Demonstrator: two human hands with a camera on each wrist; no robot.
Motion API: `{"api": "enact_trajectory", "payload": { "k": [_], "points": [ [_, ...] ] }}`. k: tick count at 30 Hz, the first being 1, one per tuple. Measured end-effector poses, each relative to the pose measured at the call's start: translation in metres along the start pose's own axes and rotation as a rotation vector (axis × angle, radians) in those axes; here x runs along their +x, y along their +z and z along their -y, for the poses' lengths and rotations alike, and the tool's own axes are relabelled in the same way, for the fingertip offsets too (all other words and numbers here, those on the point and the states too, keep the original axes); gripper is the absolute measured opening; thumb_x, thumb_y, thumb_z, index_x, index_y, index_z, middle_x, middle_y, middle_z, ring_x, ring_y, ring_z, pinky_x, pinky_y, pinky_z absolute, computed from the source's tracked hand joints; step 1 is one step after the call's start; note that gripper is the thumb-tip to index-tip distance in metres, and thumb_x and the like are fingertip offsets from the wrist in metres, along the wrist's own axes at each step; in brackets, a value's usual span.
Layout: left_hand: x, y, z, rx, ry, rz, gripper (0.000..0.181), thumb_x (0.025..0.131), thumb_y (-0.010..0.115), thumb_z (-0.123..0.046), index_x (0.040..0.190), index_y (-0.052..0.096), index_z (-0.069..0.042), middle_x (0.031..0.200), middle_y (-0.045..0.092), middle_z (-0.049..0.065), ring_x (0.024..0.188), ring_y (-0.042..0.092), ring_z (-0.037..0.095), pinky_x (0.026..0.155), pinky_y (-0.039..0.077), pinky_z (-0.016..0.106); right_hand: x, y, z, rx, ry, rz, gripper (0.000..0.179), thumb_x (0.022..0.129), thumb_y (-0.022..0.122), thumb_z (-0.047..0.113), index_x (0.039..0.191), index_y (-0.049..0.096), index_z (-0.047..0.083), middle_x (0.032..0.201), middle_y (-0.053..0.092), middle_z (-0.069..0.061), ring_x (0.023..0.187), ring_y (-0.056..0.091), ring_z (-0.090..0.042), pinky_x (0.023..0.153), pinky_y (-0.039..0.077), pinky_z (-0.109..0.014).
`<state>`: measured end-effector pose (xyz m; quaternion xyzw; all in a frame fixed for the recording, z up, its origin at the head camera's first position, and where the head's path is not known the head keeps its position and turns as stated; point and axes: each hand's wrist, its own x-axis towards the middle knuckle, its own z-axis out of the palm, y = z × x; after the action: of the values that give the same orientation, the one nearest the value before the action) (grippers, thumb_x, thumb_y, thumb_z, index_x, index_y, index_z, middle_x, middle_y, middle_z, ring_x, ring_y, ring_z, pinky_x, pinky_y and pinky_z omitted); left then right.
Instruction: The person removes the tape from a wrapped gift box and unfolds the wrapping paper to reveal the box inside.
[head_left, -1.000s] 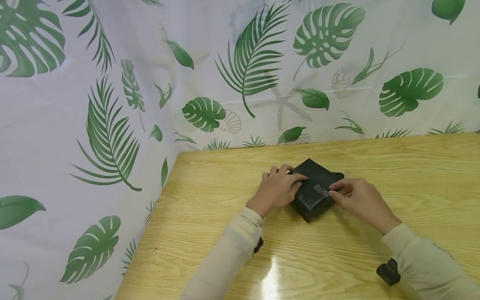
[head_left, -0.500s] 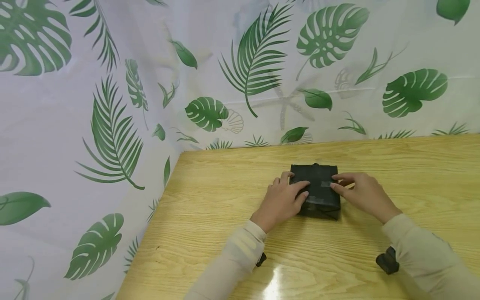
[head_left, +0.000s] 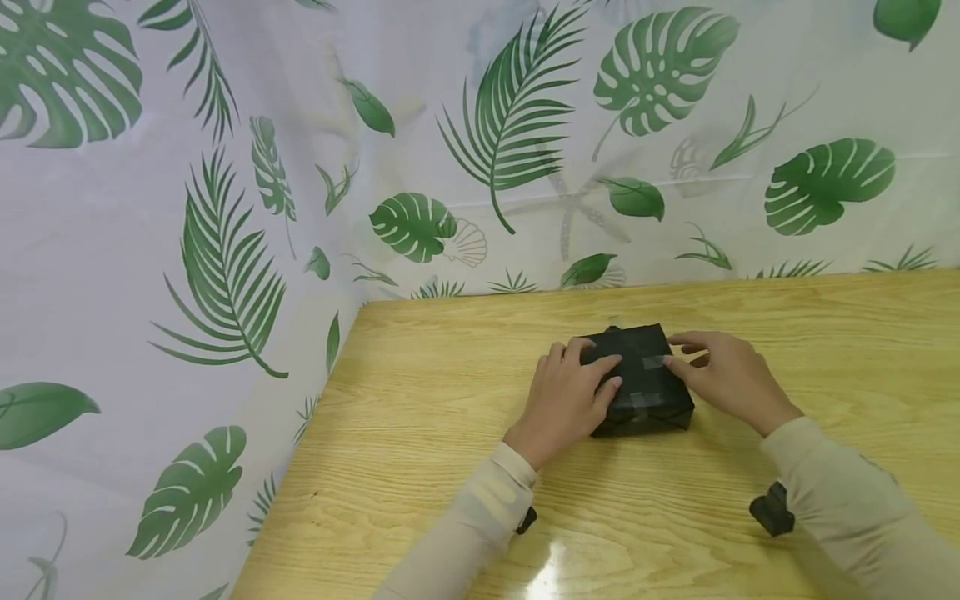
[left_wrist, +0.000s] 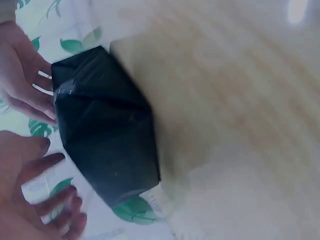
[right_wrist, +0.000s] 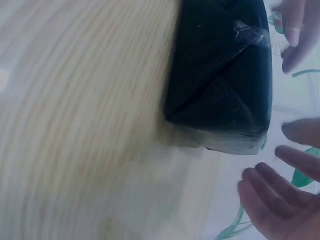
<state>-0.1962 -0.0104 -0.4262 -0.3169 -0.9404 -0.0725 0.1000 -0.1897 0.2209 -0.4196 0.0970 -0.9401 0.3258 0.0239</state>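
A box-shaped package (head_left: 637, 379) wrapped in black lies on the wooden table. Strips of clear tape (head_left: 643, 402) cross its top and near edge. My left hand (head_left: 562, 396) is over its left side, index finger and thumb reaching onto the top. At the right edge is my right hand (head_left: 729, 375), its thumb tip beside another tape strip. The left wrist view shows loosely spread left fingers (left_wrist: 55, 205) close to the package. In the right wrist view the folded black end (right_wrist: 220, 75) shows, with my right fingers (right_wrist: 270, 187) relaxed beside it.
The light wooden tabletop (head_left: 405, 400) runs up to a white leaf-print cloth (head_left: 480, 125) at the back and left. A small black device (head_left: 772, 508) is at my right wrist, and part of another (head_left: 527, 521) shows at the left.
The package has turned on the table from corner-on to nearly square, so a taped long side now faces me. Both hands have stayed at its sides, shifting slightly.
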Motion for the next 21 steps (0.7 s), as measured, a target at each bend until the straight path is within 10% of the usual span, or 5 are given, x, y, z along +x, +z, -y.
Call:
{"api": "enact_trajectory", "payload": {
  "k": [7,21],
  "points": [
    [0.015,-0.001,0.008,-0.002,0.186,0.095,0.037,0.108,0.053,-0.031,0.142,0.062,-0.02,0.147,0.056,0.004,0.139,0.048,0.018,0.116,0.037,0.031,0.006,0.008,0.019,-0.099,-0.033,-0.144,0.025,0.097,0.069,0.021,0.097,0.075,-0.004,0.083,0.071,-0.012,0.068,0.064,-0.026,0.058,0.053,-0.045],
    [0.019,0.005,0.012,-0.168,0.144,0.172,0.039,0.107,0.055,-0.028,0.145,0.058,-0.018,0.153,0.048,0.005,0.145,0.04,0.021,0.119,0.03,0.031,0.015,0.025,0.027,-0.252,0.029,-0.138,0.025,0.092,0.074,0.023,0.084,0.069,0.0,0.076,0.067,-0.015,0.055,0.059,-0.025,0.046,0.051,-0.041]
  ]
}}
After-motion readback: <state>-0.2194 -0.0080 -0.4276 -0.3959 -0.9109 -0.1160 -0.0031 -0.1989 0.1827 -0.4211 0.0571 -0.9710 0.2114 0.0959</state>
